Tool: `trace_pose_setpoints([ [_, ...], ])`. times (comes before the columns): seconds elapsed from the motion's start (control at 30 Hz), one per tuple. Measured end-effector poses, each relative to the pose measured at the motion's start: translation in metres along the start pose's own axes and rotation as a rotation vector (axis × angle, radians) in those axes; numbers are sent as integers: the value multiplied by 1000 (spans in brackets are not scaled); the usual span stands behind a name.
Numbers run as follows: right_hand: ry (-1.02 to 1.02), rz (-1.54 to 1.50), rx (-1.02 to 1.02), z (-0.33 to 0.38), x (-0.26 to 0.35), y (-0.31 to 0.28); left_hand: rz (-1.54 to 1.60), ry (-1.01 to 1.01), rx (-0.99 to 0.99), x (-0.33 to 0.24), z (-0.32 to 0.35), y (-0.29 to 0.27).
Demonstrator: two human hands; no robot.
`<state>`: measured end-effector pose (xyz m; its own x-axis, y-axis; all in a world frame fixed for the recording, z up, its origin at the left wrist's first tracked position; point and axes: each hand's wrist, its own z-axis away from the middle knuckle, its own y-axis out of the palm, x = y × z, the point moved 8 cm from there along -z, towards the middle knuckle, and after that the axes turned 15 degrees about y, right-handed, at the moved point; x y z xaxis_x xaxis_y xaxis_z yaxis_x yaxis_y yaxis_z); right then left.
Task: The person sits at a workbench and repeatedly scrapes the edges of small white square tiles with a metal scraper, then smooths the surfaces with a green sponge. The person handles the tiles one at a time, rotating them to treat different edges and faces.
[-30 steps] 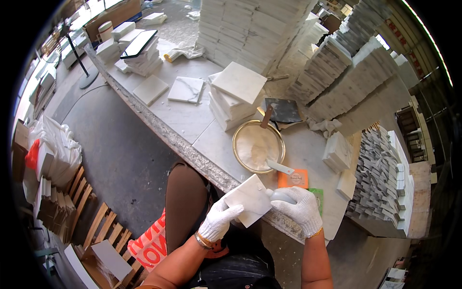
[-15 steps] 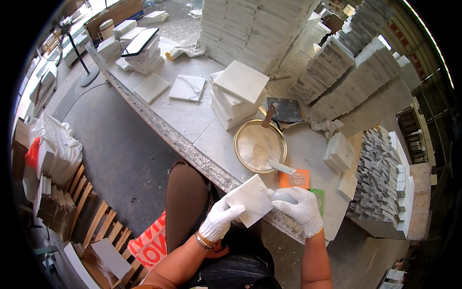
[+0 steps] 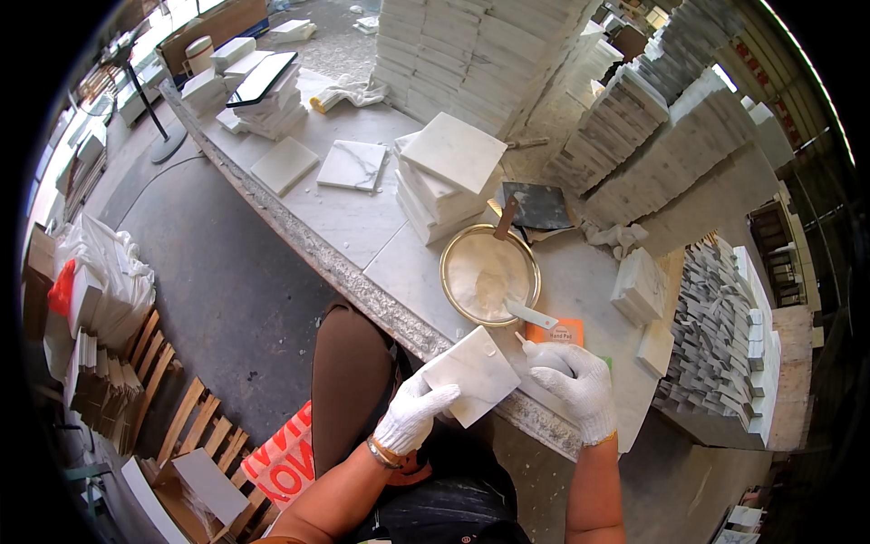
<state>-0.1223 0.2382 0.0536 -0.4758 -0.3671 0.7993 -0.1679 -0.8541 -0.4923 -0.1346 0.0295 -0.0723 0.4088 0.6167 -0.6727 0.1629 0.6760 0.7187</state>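
1. Fingers of my left hand (image 3: 410, 419), from the head view, are closed on the near left side of a white marble tile (image 3: 469, 379); the thumb lies across its face, the others are mostly hidden beneath.
2. This tile is tilted at the rough bench edge (image 3: 376, 290), near my lap. With only one side held, a slack or dusty glove could let it slip, or a corner could chip against that edge.
3. My right hand (image 3: 580, 388) is wrapped around a squeeze bottle (image 3: 549, 360), nozzle up and apart from the tile. Too hard a grip could push out liquid; I can't tell whether the tip is capped.
4. Just beyond the nozzle, a pale handle (image 3: 533, 315) juts over the rim of the gold-edged pan (image 3: 443, 275). A careless knuckle could flick paste around.
5. Behind that, the top tile of an uneven stack (image 3: 453, 152) could slide if knocked.
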Motion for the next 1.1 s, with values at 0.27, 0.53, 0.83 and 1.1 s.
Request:
trace_pose_setpoints([
  [0.27, -176, -161, -269, -57, -24, -67, -2, -18, -8, -2, -2, 3],
  [0.53, -14, -95, -169, -135, -47, -57, 9, -10, -57, -1, -1, 2],
  [0.83, -88, 138, -463, -110, -34, -69, 61, 9, -26, 6, -1, -8],
  [1.1, -208, 320, -340, -38, 25, -17, 35, 73, -30, -25, -6, -4],
])
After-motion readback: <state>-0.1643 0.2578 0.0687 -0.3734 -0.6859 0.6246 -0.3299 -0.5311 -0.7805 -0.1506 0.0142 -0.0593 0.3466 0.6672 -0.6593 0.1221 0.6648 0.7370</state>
